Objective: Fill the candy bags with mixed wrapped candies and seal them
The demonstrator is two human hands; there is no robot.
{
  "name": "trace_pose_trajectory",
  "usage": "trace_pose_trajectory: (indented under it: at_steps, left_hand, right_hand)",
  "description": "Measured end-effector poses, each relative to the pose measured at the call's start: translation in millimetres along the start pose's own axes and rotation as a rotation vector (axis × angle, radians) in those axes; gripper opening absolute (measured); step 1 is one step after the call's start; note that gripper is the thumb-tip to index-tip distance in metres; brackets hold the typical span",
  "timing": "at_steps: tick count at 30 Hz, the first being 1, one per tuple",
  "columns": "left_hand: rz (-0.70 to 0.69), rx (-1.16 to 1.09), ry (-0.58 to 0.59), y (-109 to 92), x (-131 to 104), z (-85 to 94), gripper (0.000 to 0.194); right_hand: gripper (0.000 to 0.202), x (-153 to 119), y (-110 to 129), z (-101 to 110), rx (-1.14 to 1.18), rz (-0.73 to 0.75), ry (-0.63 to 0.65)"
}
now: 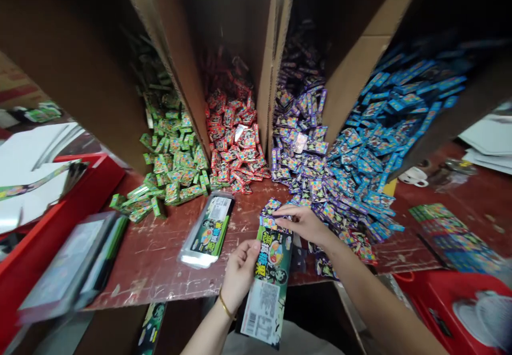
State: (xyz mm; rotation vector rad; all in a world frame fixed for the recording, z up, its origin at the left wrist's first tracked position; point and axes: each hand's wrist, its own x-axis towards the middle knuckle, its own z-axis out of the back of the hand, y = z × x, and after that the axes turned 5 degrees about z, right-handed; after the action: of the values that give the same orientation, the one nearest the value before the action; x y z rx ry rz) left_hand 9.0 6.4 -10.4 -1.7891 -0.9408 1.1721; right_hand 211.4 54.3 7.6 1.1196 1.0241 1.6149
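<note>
My left hand (239, 272), with a gold bracelet at the wrist, is closed on the left edge of a long printed card (262, 312). The card is green and black with large Chinese lettering and a white label panel, and it slants over the table's front edge. At its top end, my right hand (307, 226) has its thumb and fingers closed on small purple candy packets (271, 206); how many is partly hidden by the fingers. To the left of my hands lies a clear plastic sleeve (192, 251) with a similar printed card (210, 227) on or in it.
Upright cardboard boxes spill green packets (180, 158), red packets (234, 147), more purple packets (300, 131) and blue packets (368, 136) onto the red table (160, 269). A red tray (92, 190) and plastic sleeves (68, 269) stand left. A red container (428, 291) sits lower right.
</note>
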Motion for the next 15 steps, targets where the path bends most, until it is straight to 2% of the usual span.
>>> trace_pose_trajectory:
  at_steps: [6, 11, 15]
  left_hand:
    - [0.013, 0.042, 0.022, -7, 7, 1.7, 0.036]
    - [0.019, 0.054, -0.014, -11, 12, 3.6, 0.039]
    - [0.039, 0.104, 0.044, -14, 10, -1.4, 0.038]
  right_hand:
    - [0.023, 3, -3, -8, 0.214, -0.132, -0.271]
    - [0.024, 7, -1, -11, 0.295, -0.202, -0.334]
    - [0.027, 8, -2, -7, 0.386, -0.226, -0.449]
